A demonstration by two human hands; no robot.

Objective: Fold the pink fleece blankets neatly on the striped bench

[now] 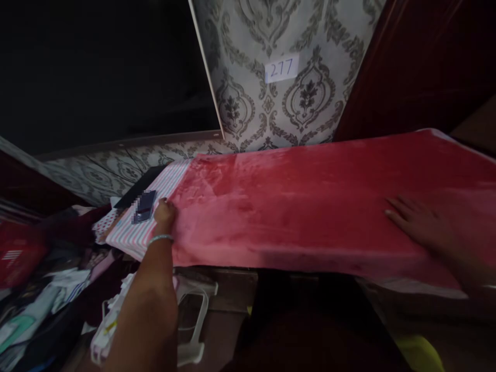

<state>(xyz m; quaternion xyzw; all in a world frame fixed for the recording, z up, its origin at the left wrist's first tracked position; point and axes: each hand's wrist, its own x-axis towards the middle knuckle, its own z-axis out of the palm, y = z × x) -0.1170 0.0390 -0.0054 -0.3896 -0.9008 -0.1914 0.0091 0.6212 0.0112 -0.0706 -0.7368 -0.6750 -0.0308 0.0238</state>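
A plush red blanket (294,201) lies spread along a long surface, its front edge hanging over the side. My left hand (165,212) is closed at the blanket's left edge, where the fingers appear to pinch it. Toward the other end, my right hand (416,222) rests flat on the blanket with its fingers stretched out. Under the blanket's left end a striped cloth (132,235) shows. On that cloth, just left of my left hand, lies a dark phone-like object (144,206), partly pixelated.
A large dark screen (108,72) hangs on the patterned wall (267,103), near a paper marked 277 (282,68). Piled clothes (58,294) fill the lower left. A white plastic frame (197,320) stands below the front edge, and something yellow (420,354) is at lower right.
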